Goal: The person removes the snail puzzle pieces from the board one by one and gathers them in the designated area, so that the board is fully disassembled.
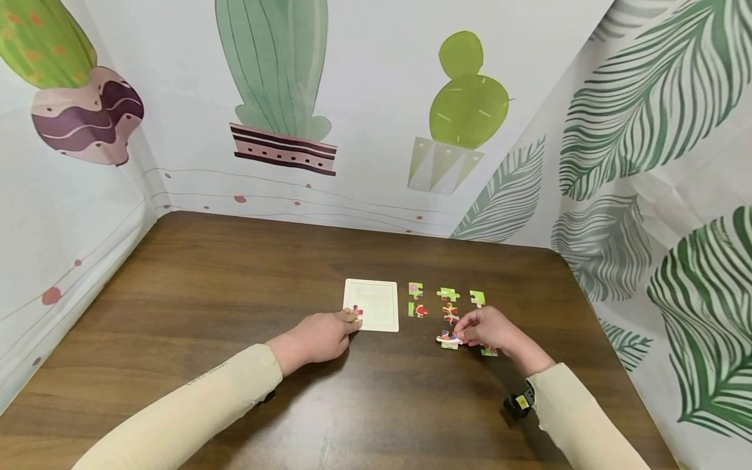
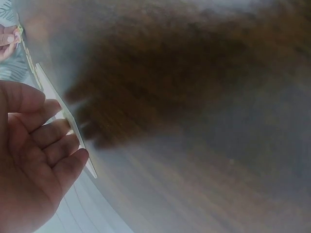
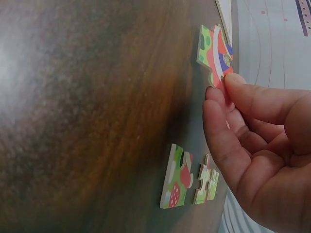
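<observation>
My right hand point(image 1: 492, 328) pinches a jigsaw puzzle piece point(image 3: 213, 56) between thumb and fingers. Green, red, white and blue patches show on that piece, tilted up close over the table. To the left, my left hand point(image 1: 317, 336) reaches the lower-left corner of a shallow cream puzzle tray point(image 1: 380, 308), its fingers point(image 2: 57, 132) gently bent along the tray's edge. A small red and pale puzzle piece point(image 1: 358, 310) lies in that corner, right at the fingertips and partly covered by them.
Several loose puzzle pieces lie in rows right of the tray, among them a green one with a pink flower point(image 1: 415, 288) and a green and white one point(image 1: 477, 297). Nearest the right hand is a piece with a red spotted mushroom point(image 3: 176, 182). A patterned wall cloth point(image 1: 376, 130) borders the brown table point(image 1: 247, 274).
</observation>
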`<state>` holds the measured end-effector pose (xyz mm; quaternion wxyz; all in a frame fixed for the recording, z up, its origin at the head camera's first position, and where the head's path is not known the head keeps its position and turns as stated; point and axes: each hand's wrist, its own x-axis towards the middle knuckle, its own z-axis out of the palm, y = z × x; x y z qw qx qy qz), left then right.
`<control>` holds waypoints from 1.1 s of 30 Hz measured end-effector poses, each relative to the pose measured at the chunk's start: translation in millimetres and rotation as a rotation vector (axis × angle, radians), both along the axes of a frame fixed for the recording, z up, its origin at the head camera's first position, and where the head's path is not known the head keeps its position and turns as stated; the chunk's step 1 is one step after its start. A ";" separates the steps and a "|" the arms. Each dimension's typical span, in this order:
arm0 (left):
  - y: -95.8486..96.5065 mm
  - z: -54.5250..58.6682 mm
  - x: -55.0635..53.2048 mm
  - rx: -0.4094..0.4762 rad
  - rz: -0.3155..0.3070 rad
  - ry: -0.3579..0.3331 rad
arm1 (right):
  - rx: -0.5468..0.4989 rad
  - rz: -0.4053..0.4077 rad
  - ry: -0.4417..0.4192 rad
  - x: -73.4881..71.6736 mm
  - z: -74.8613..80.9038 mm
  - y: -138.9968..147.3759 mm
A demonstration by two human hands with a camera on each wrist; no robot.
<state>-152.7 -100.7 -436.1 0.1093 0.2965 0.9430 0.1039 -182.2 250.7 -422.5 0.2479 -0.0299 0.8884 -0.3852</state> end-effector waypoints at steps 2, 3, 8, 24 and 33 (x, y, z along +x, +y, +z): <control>0.2 0.0 0.0 -0.001 -0.001 0.001 | 0.004 0.005 -0.001 -0.2 0.1 0.9; 0.2 0.5 0.2 -0.001 -0.001 0.003 | 0.001 0.007 -0.002 -0.5 -0.2 1.6; 0.1 0.4 0.5 0.002 -0.003 0.015 | -0.009 0.024 -0.011 -2.0 -1.4 4.4; 0.1 1.1 0.5 0.005 -0.007 0.014 | 0.094 0.000 0.006 -3.2 -1.1 3.8; -0.3 1.4 0.5 0.007 -0.005 -0.001 | 0.122 0.009 0.020 -3.0 0.2 0.7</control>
